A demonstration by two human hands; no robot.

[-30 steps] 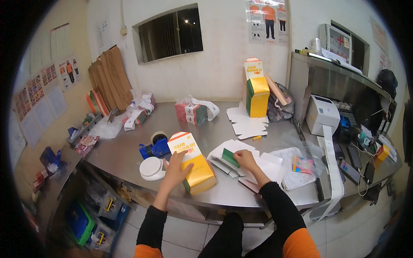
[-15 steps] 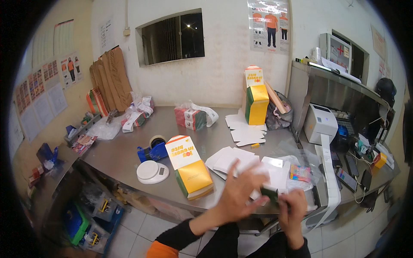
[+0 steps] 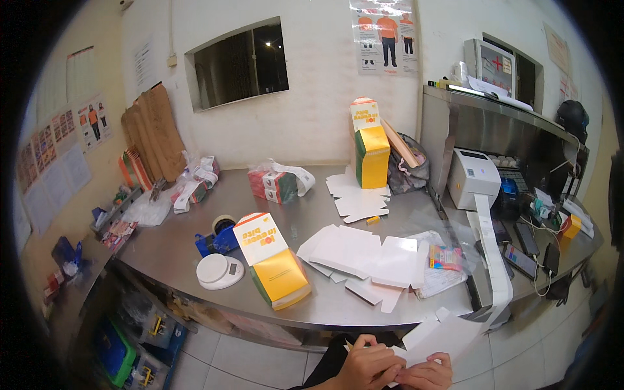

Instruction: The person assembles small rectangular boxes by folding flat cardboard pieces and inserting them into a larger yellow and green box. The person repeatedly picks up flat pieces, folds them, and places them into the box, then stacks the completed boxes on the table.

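Note:
Low in the view, past the table's front edge, both my hands are closed on a white flat carton blank. My left hand curls its fingers near the blank's left end, close against the other hand. My right hand grips the near edge, fingers bent over the card. On the table ahead lies a loose pile of white carton blanks. Left of the pile stands a yellow and green carton with its white printed flap raised.
A white round scale and a blue tape dispenser stand left of the carton. Farther back are a second yellow carton and a plastic-wrapped red and green package. A label printer trails a long paper strip at the right.
My hands have come down from over the table to its front edge and closer together. The white blank is now between them; the dark green piece seen earlier no longer shows.

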